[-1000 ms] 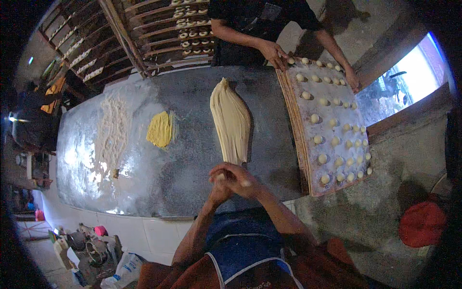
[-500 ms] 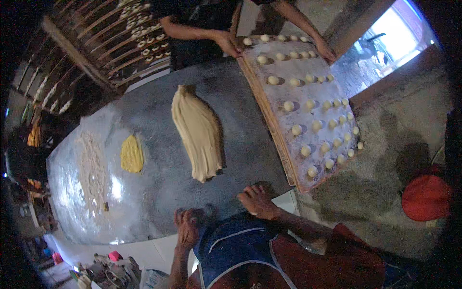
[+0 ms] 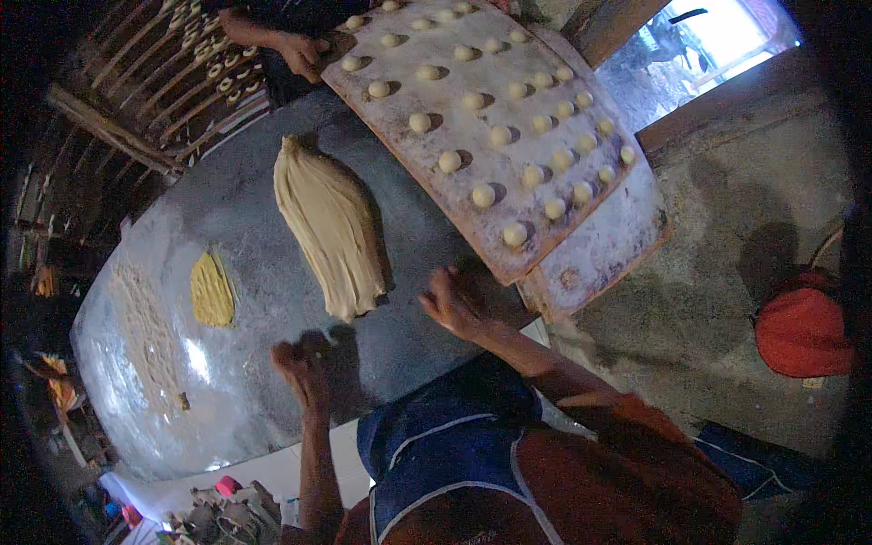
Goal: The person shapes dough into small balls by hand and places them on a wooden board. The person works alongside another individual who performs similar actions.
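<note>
A long, folded slab of pale dough (image 3: 331, 232) lies on the dark, smooth worktable (image 3: 254, 218) in front of me. My left hand (image 3: 302, 368) is raised over the table's near part, its fingers loosely curled and nothing in them. Just off the dough's near end is my right hand (image 3: 454, 304), bare, with fingers bent and apart. Left of the slab rests a small, flat yellow lump (image 3: 212, 291), perhaps dough or fat. At the far right, a co-worker's hand (image 3: 300, 54) grips a floured board (image 3: 445, 100) bearing rows of small dough balls.
Another floured board (image 3: 599, 245) shows beneath the ball-covered one. Pale smears (image 3: 145, 336) streak the table's left part. Slatted racks (image 3: 136, 136) with ring-shaped pieces stand at the far left. A red round object (image 3: 804, 331) is at the right, beside the concrete floor.
The board of dough balls has shifted away and leftward with the co-worker, uncovering part of the board below. Both my hands have risen from the table's near edge and moved forward and leftward.
</note>
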Available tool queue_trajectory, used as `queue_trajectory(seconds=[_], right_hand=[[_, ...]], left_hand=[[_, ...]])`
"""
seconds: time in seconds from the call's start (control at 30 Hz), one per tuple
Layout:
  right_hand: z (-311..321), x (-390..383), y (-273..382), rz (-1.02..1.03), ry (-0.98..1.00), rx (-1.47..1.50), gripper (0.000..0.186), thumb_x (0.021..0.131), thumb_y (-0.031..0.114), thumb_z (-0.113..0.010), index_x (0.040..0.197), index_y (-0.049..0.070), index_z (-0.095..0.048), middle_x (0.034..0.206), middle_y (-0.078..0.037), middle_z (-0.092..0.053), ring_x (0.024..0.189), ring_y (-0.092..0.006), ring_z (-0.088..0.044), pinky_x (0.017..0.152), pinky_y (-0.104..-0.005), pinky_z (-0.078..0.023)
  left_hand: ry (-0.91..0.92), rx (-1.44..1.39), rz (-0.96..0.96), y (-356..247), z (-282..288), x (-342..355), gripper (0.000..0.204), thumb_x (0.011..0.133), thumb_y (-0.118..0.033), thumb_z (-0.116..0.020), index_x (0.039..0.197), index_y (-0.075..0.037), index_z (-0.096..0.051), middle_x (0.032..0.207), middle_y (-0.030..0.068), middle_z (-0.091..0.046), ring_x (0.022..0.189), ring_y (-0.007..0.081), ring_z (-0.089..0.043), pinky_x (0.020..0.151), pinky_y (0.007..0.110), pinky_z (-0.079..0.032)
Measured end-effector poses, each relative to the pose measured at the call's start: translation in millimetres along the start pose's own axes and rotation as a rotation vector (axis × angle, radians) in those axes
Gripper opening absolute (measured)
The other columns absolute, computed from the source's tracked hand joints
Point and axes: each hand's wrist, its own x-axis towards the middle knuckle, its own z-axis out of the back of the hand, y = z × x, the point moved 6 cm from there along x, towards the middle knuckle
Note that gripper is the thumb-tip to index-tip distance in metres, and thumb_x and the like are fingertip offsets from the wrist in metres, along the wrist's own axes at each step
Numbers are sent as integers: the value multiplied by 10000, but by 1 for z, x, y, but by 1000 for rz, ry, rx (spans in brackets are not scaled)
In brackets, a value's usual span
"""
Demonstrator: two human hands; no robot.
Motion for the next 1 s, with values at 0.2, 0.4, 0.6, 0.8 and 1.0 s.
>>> queue_trajectory(seconds=[0.2,0.4,0.6,0.8,1.0], right_hand=[[-37,-46,29,-328,308,600,345,888,264,-723,1062,18,-554,856,-204,-581,814,-407,-604,786,-561,-468],[-2,25,-12,-461,166,482,266,854,240,-738,906,29,-584,808,-195,-604,762,-389,-637,680,-521,-482],[-41,-43,-11,-496,792,733,219,849,191,-696,881,0,-593,921,-245,-631,848,-411,-639,732,-515,-507],[-31,-32,19,-294,64,451,260,833,112,-692,1000,32,-509,836,-156,-557,765,-381,-581,753,-497,-489],[-27,-58,-12,-395,81,372,257,859,78,-669,1069,6,-541,1010,-175,-571,974,-382,-586,868,-505,-493]], left_hand=[[79,296,-363,0,-14,-62,183,927,-87,-637,1011,21,-514,944,165,-499,893,319,-525,810,453,-453],[-17,60,-39,-4,-4,-3,145,935,-68,-570,1016,37,-513,968,209,-511,916,368,-528,837,480,-442],[54,67,-51,86,18,-45,149,965,-94,-480,1028,39,-504,966,233,-501,923,421,-509,827,526,-415],[17,254,-306,-37,36,-44,268,854,16,-648,1086,13,-512,1061,202,-538,1026,394,-529,878,510,-434],[786,454,-403,-77,52,-21,290,709,39,-694,984,-54,-695,1150,164,-590,1045,370,-592,923,457,-509]])
